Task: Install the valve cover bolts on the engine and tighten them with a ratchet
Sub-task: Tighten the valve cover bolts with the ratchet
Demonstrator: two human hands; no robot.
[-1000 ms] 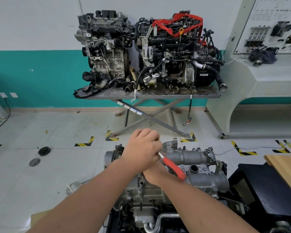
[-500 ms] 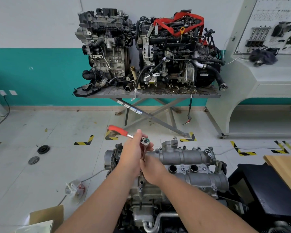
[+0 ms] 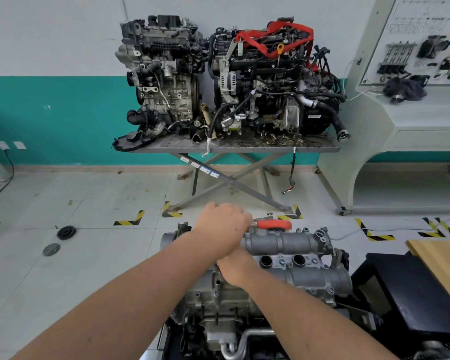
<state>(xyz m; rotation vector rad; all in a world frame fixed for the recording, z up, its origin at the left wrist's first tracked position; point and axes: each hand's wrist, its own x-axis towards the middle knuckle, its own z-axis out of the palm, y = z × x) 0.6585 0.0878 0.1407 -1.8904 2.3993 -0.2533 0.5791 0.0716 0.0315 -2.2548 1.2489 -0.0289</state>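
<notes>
A grey engine with its silver valve cover stands low in front of me. My left hand grips the head end of a ratchet over the cover's far left corner. The ratchet's red handle points right along the cover's far edge. My right hand sits just under my left wrist, reaching up towards the ratchet's head, and its fingers are hidden. Several bolt heads show on the cover between the round plug holes. The bolt under the ratchet is hidden.
Two more engines sit on a scissor-leg metal table against the teal wall. A white training bench stands at right, a black stand and a wooden board at near right. Two round black parts lie on the floor at left.
The red handle has swung round: near right a second ago, far left half a second ago, now right. My left hand stays on the ratchet head.
</notes>
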